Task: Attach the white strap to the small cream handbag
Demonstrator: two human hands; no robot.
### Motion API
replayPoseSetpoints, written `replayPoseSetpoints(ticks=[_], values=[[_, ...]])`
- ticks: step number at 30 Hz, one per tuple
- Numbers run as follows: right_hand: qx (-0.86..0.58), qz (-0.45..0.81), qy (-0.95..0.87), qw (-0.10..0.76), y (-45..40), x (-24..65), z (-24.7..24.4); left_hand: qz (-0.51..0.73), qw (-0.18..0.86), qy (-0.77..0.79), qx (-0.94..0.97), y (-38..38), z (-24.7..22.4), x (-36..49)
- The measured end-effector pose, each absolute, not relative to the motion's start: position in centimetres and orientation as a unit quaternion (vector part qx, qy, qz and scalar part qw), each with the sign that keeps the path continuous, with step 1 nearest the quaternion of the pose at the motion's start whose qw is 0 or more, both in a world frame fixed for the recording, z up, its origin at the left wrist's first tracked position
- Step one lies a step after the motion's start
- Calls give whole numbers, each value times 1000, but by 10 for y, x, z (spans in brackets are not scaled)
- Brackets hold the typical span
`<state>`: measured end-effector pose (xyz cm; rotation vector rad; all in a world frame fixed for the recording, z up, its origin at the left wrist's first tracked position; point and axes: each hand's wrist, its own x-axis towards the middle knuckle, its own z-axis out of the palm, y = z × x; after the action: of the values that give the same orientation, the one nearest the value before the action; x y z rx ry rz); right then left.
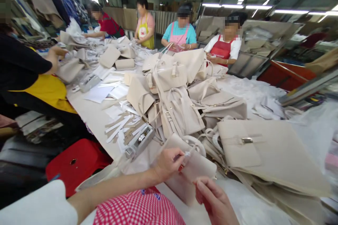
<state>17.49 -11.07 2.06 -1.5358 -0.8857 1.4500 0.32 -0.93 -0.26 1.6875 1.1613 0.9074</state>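
Your left hand (167, 163), low in the centre of the frame, is pinched closed on a small slim tool (185, 157) with a red part; what kind of tool it is cannot be told from this view. Its tip rests against a small cream pouch (196, 168), which sits just right of that hand at lower centre.

Your right hand (215, 202), at the bottom edge right of centre, grasps the pouch from below, fingers curled under its lower edge.

Directly behind the pouch, mid-frame, lies a heap of cream handbags (174, 102) with straps and gold buckles. A large flat bag with a metal clasp (264, 151) lies at right, near your right hand.

Left of your left hand, a grey tape dispenser (139, 142) lies on the white table (89, 112) among paper strips (120, 126). A red stool (76, 163) stands at lower left, beside the table edge.

Four seated people in aprons (182, 31) work along the upper centre. Another person's hand (54, 58) reaches in at upper left, well apart from yours.
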Motion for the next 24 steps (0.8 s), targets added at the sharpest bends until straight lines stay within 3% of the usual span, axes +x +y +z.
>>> replayPoseSetpoints(ticks=[4, 9, 16, 20, 24], values=[[-603, 559, -387, 418, -64, 153, 44, 332, 377, 437, 747, -13, -1, -4], [-636, 551, -384, 380, -48, 153, 37, 310, 305, 394, 810, -14, 0, -10], [-655, 534, -402, 353, -40, 147, 43, 287, 276, 376, 837, -16, 3, -15], [-656, 534, -395, 358, -38, 147, 44, 309, 345, 376, 802, -16, 11, -15], [-641, 566, -376, 358, -41, 149, 36, 362, 542, 452, 609, -15, 8, -6]])
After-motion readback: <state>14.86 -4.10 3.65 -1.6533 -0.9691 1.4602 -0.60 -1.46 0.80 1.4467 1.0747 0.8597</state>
